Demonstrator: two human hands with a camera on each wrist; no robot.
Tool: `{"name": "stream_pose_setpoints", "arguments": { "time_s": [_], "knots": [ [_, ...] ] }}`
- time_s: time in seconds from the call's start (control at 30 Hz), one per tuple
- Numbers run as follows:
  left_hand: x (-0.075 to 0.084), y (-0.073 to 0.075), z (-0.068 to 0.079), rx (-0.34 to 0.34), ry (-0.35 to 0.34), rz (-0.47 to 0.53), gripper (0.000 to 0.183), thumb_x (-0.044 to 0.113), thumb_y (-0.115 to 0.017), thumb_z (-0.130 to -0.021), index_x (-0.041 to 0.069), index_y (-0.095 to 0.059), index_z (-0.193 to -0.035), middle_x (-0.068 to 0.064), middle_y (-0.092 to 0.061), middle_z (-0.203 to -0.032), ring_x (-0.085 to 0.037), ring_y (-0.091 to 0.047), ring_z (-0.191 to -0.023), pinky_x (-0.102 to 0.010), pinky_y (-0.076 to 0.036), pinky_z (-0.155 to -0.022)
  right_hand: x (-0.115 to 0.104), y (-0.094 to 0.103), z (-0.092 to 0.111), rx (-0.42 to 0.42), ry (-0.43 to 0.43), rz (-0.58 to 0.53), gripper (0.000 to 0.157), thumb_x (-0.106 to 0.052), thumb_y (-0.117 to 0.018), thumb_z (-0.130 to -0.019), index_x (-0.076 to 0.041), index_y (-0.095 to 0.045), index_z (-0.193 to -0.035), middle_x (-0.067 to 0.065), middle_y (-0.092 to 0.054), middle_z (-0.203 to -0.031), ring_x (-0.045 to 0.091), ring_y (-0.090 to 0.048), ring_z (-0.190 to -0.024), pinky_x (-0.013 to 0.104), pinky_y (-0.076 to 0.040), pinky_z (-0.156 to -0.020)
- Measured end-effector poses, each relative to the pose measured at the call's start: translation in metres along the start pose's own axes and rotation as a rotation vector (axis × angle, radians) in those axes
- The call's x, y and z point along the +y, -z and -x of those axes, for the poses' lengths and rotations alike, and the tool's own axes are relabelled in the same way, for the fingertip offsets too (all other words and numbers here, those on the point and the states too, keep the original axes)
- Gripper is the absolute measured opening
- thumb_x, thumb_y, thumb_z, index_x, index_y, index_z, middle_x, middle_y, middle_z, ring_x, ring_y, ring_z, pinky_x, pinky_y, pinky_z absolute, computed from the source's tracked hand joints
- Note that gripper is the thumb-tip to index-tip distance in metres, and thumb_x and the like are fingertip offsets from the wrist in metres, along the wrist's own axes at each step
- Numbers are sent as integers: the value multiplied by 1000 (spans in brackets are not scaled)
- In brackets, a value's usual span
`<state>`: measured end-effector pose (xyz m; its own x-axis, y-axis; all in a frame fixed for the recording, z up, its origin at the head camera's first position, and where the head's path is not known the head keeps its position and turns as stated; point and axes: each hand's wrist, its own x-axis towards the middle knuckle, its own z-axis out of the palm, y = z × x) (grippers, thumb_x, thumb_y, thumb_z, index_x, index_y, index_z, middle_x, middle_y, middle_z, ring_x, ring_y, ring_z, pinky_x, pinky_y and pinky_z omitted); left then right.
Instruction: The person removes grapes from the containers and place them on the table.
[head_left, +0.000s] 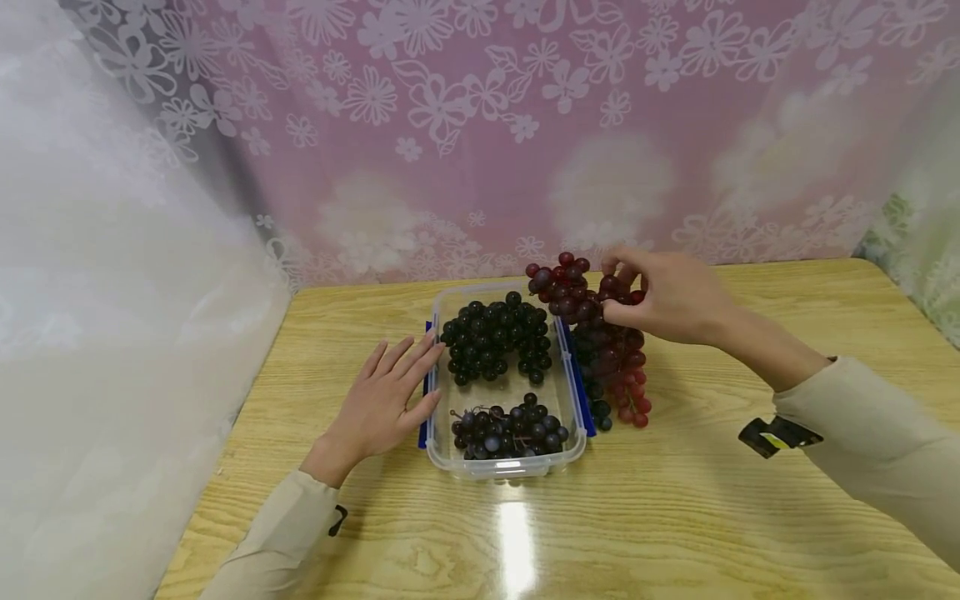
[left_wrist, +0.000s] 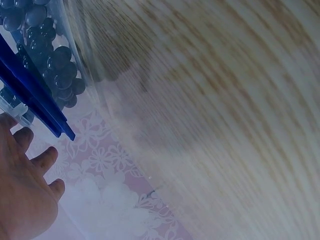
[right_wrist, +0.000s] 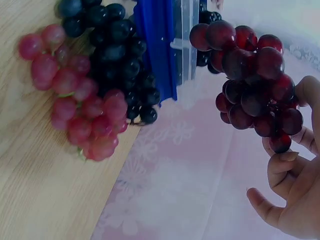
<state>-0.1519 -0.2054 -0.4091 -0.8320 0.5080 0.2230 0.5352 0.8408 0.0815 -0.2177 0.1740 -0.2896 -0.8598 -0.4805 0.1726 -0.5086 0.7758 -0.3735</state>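
Observation:
My right hand (head_left: 675, 296) pinches a dark red grape bunch (right_wrist: 255, 75) between thumb and fingers, raised over the back right corner of a clear plastic box (head_left: 581, 433). Inside the box, a black grape bunch (head_left: 491, 337) lies at the back and a dark purple bunch (head_left: 510, 432) at the front. My left hand (head_left: 386, 404) spreads its fingers flat, fingertips right at the box's left edge. In the left wrist view, the fingers (left_wrist: 46, 159) reach up beside the blue side flap (left_wrist: 35, 87).
Right of the box, a pinkish red grape bunch (right_wrist: 75, 95) and another black bunch (right_wrist: 117, 50) lie side by side on the wooden table (head_left: 712, 500). A blue flap (head_left: 577, 387) hangs along the box's right side. A pink flowered curtain (head_left: 480, 167) stands behind the table.

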Motion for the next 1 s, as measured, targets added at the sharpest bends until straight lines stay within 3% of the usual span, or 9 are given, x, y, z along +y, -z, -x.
{"name": "stream_pose_setpoints", "arguments": {
  "time_s": [0.53, 0.77, 1.0],
  "knots": [
    [1, 2, 0, -11, 4, -18, 61, 52, -28, -101, 21, -24, -154, 1, -20, -157, -27, -19, -142, -48, -5, -115, 54, 4, 26, -5, -158, -6, 48, -32, -64, -87, -13, -51, -129, 9, -66, -99, 20, -57, -68, 35, -40, -53],
    [0, 3, 0, 3, -9, -28, 61, 52, -28, -100, 21, -26, -153, 0, -21, -157, -28, -20, -142, -49, -5, -115, 79, -6, 41, -10, -219, 11, 42, -35, -65, -87, -10, -54, -119, 13, -66, -99, 23, -60, -70, 36, -43, -50],
    [0, 2, 0, 14, -16, -31, 62, 53, -25, -101, 20, -27, -153, 0, -22, -157, -29, -21, -141, -49, -5, -115, 94, -19, 53, -41, -269, -14, 44, -40, -64, -88, -10, -52, -119, 15, -65, -100, 25, -61, -71, 37, -43, -50]
  ]
}}
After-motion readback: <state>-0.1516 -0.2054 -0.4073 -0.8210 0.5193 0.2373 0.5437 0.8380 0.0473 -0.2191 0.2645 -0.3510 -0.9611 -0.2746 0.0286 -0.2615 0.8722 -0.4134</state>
